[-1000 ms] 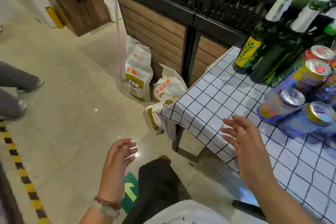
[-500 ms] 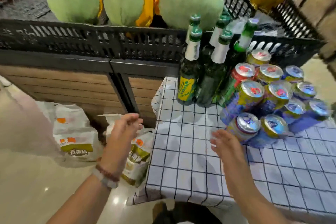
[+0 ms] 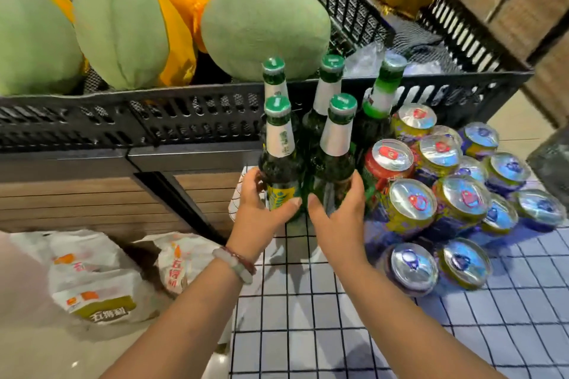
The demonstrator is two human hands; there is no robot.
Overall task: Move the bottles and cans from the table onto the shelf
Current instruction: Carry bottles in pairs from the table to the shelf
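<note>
Several green glass bottles with green caps stand upright at the far left of the checked tablecloth (image 3: 308,317). My left hand (image 3: 260,212) wraps around the front-left bottle (image 3: 280,160) at its yellow label. My right hand (image 3: 338,215) wraps around the front-right bottle (image 3: 334,157) low on its body. Both bottles rest on the table. To the right stand several cans (image 3: 452,191) with silver tops, one red can (image 3: 386,160) among blue-and-yellow ones.
A black slatted crate rim (image 3: 154,114) runs behind the bottles, holding large green melons (image 3: 264,28) in orange netting. Wooden panelling lies below it. White printed bags (image 3: 92,289) sit on the floor at the left. A dark bin edge (image 3: 551,160) shows at the right.
The view turned toward the table and crate. Both hands reached forward from open above the near tablecloth and closed around the two front bottles.
</note>
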